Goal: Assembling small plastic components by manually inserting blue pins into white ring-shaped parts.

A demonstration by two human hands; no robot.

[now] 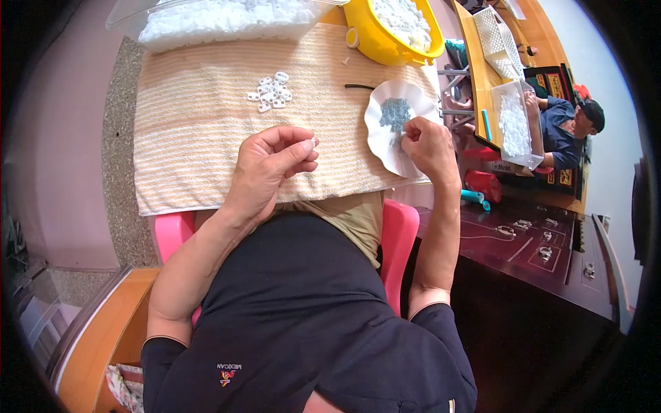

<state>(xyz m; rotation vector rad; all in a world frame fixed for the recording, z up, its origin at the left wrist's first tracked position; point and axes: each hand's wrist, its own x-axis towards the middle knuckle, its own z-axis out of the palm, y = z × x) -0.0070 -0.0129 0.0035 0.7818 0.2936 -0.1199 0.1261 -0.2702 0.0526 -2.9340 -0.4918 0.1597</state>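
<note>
Over the striped towel, my left hand (275, 160) is closed, thumb and forefinger pinching a small white plastic piece (315, 142). My right hand (428, 146) reaches over the right part of a white wavy-edged plate (376, 134), its fingers drawn together. Whatever they hold, if anything, is hidden. Beside those fingers, a heap of tiny blue-grey pieces (394, 112) lies on the plate, too small to name. Beyond my left hand is a loose pile of small white plastic parts with holes (272, 93).
A clear bin (289, 31) of white pieces and a yellow basin (372, 41), also filled with white pieces, stand at the far side. A thin black stick (359, 87) lies by the plate. At the right, another person (561, 131) sits at a wooden table with a clear bin (515, 127).
</note>
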